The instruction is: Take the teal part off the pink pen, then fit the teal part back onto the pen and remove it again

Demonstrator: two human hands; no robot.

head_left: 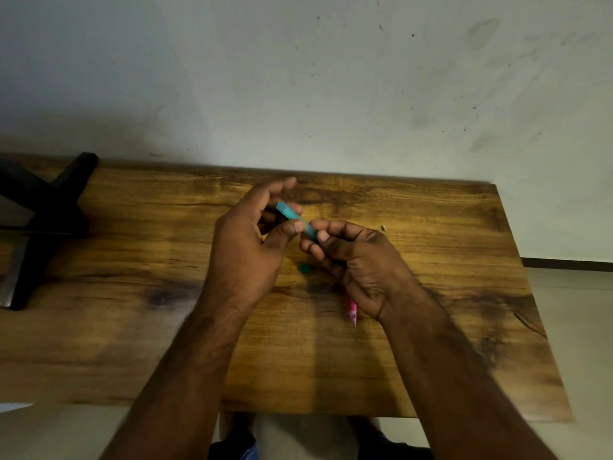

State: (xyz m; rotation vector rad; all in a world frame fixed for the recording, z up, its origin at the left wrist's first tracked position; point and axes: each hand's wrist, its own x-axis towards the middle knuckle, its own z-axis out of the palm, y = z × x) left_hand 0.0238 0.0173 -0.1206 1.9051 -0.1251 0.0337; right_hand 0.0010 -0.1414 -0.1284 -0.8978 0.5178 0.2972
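Above the middle of a wooden table point(132, 327), both my hands hold a teal pen barrel point(292, 214). My left hand point(252, 240) pinches it between thumb and fingers near its upper part. My right hand point(351, 260) curls its fingertips round the lower end. A small teal piece point(305, 268) lies on the table just below the hands. A pink pen point(352, 312) lies on the table, mostly hidden under my right wrist. A tiny pale bit point(383, 228) sits to the right of my right hand.
A black stand point(49, 207) with crossed legs occupies the table's left end. A pale wall point(298, 78) rises right behind the table. The table's right edge drops to a tiled floor point(574, 327). My knees point(238, 443) show below the near edge.
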